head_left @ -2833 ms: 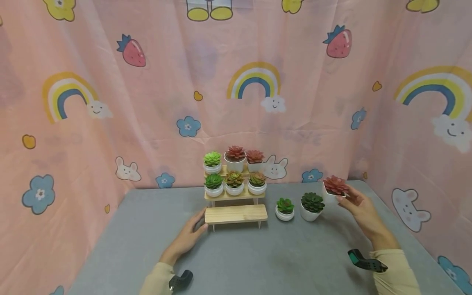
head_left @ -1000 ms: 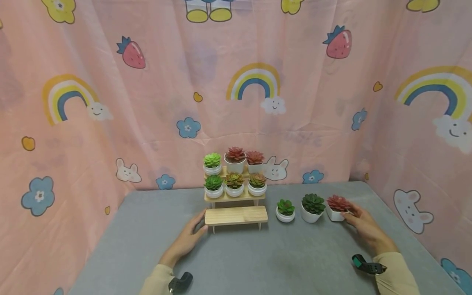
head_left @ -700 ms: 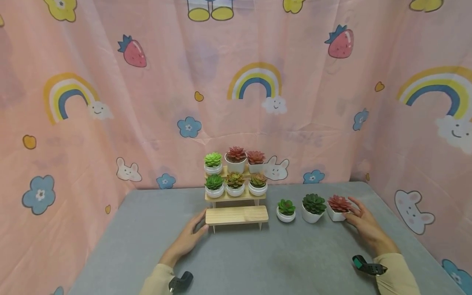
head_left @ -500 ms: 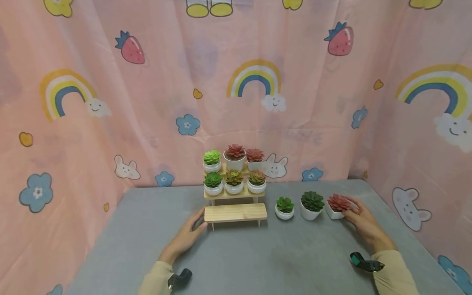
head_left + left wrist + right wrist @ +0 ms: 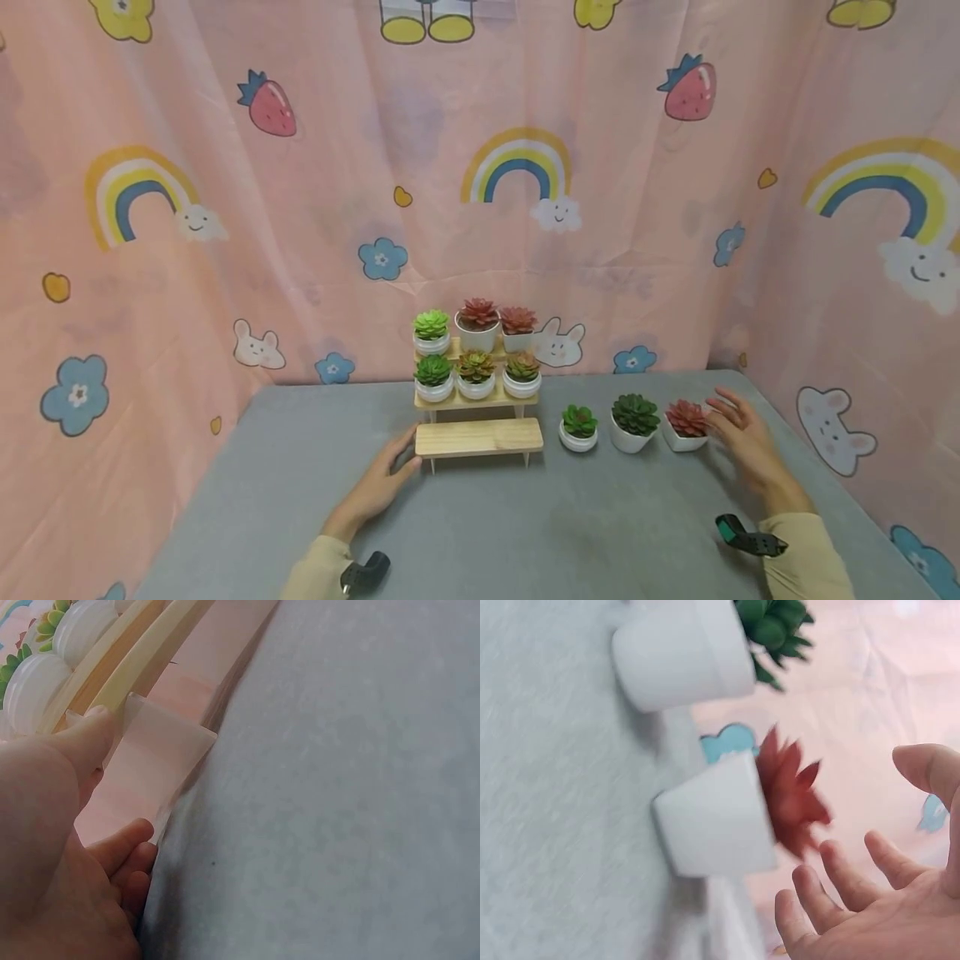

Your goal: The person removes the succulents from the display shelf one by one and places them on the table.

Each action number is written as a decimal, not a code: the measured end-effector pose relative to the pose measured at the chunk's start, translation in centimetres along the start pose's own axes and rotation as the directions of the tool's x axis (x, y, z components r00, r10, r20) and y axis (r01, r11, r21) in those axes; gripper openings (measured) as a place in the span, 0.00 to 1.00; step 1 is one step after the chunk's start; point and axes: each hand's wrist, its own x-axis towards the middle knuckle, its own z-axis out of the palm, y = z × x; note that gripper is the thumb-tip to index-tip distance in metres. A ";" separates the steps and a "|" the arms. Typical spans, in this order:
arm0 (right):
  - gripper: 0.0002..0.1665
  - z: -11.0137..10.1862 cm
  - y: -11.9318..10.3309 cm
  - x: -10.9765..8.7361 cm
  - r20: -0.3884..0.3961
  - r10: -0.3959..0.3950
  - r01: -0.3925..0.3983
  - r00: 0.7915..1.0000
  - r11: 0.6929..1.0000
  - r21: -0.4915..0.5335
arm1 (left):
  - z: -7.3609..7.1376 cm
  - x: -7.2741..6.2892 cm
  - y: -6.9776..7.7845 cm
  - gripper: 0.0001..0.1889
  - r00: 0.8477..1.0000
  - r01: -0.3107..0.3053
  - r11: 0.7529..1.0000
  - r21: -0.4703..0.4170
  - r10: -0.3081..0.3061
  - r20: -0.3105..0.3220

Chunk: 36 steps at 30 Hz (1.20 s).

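Observation:
At the left end of the lowest step of a wooden tiered plant stand (image 5: 480,437), my left hand (image 5: 375,490) steadies the board, thumb at its front edge and fingers behind. The left wrist view shows the left thumb (image 5: 86,742) against the wood, beside a pale, see-through leg (image 5: 150,765). My right hand (image 5: 752,450) is just right of a red potted succulent (image 5: 686,421), fingers spread and holding nothing. In the right wrist view, the succulent's white, angular pot (image 5: 716,821) rests on the table, with the fingertips close to its red leaves.
Left of the red succulent stand a dark green potted succulent (image 5: 633,421) and a smaller green one (image 5: 578,427). The stand's upper two steps bear several potted succulents. A pink patterned curtain (image 5: 322,208) hangs behind the grey table (image 5: 480,533).
The right hand lowered the red succulent to the table, right of the dark green one, then let go and drew back slightly. The left hand stayed at the stand.

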 end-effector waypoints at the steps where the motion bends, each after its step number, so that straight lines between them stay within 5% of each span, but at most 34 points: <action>1: 0.24 0.2 -0.4 0.0 -0.007 -0.006 0.005 1.000 0.999 -0.051 | 0.0 -0.1 0.0 0.34 1.000 0.001 1.000 0.000 -0.001 -0.001; 8: 0.38 1.5 -2.9 -0.3 -0.047 0.030 -0.043 0.998 0.950 -0.308 | 0.1 -0.5 -0.3 0.33 1.000 0.008 1.000 -0.001 -0.008 -0.003; 20: 0.28 5.0 -6.6 -1.6 0.034 -0.201 0.203 0.979 0.937 -0.285 | 0.4 -0.7 -0.6 0.33 1.000 0.019 1.000 -0.013 -0.019 -0.005; 36: 0.29 10.0 -8.4 -1.2 0.194 -0.202 0.248 0.960 0.936 -0.252 | -0.1 0.0 0.2 0.33 0.999 -0.038 0.999 -0.002 0.038 -0.002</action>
